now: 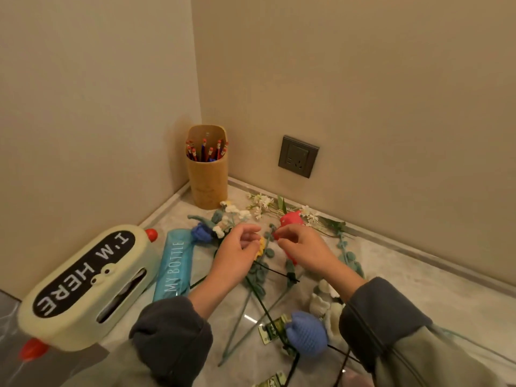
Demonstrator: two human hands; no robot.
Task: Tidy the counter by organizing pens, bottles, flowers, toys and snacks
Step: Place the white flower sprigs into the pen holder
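Observation:
Crocheted flowers lie scattered on the marble counter (pixel 435 291): a red one (pixel 290 219), a blue one (pixel 201 232) at the left, a yellow one (pixel 261 247) and a second blue one (pixel 306 333) near the front. My right hand (pixel 303 251) pinches the red flower at its base. My left hand (pixel 237 254) hovers over the yellow flower with loosely curled fingers; I cannot see it holding anything. A tan pen holder (pixel 207 174) full of red-tipped pens stands in the corner. A flat blue "MY BOTTLE" bottle (pixel 174 266) lies left of the flowers.
A pale green tissue box (pixel 83 286) reading "I'M HERE" sits at the left. White daisy sprigs (pixel 264 203) lie by the back wall, under a wall socket (pixel 298 156). A white plush toy (pixel 325 300) and small snack packets (pixel 269 329) lie near the front.

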